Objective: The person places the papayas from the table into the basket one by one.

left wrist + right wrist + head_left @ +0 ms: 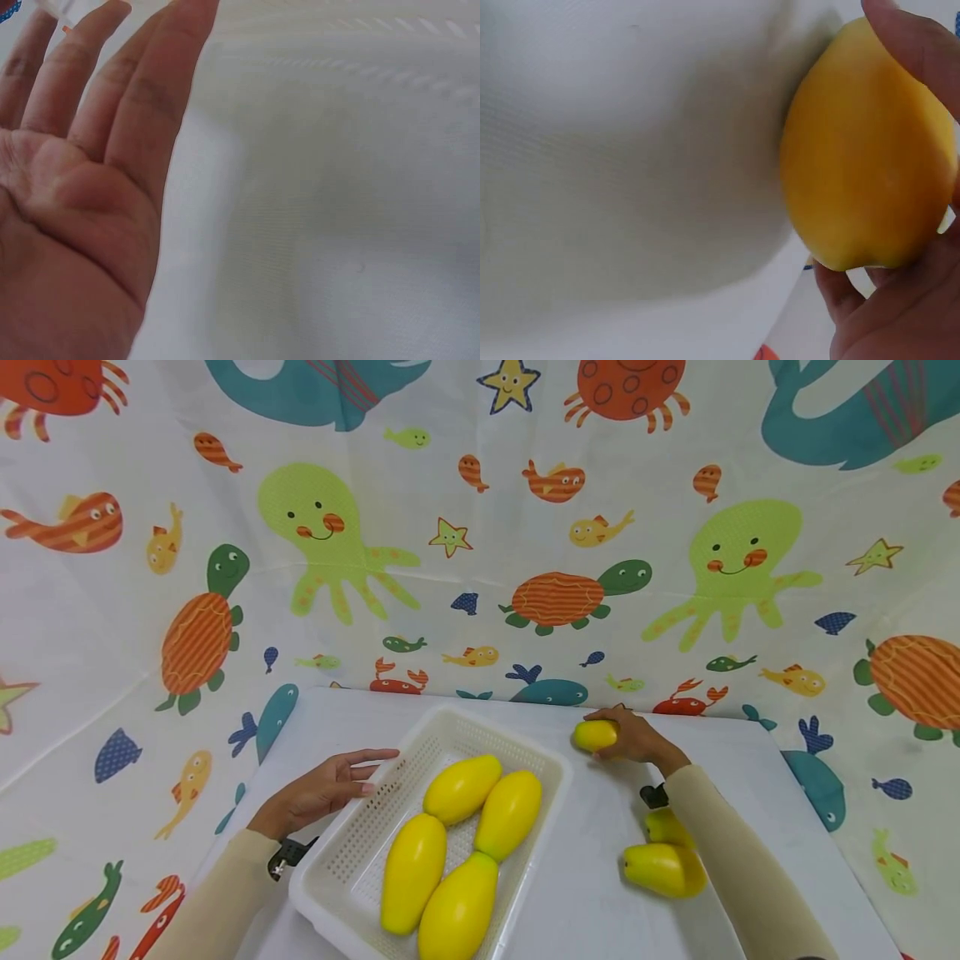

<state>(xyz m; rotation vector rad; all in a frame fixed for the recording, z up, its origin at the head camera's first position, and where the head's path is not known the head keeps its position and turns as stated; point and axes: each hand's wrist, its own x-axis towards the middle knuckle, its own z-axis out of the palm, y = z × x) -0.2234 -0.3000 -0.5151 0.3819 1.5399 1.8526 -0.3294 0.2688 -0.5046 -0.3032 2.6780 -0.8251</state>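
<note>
Near the back edge of the table, my right hand (pixel 636 737) grips a smooth yellow papaya (pixel 595 736). The right wrist view shows the thumb and fingers curled round opposite sides of that papaya (pixel 866 150). A white perforated plastic basket (pixel 551 827) stands in front of me with several yellow papayas (pixel 463 789) inside. My left hand (pixel 326 787) is beside the basket's left side, fingers extended and index fingertip right at the rim. In the left wrist view the palm of the left hand (pixel 90 172) faces the camera and holds nothing.
Two more papayas, one whole in view (pixel 663 870) and one partly hidden (pixel 667 828), lie on the white table (pixel 577 893) by my right forearm. A curtain (pixel 450 635) printed with sea animals hangs right behind the table's back edge.
</note>
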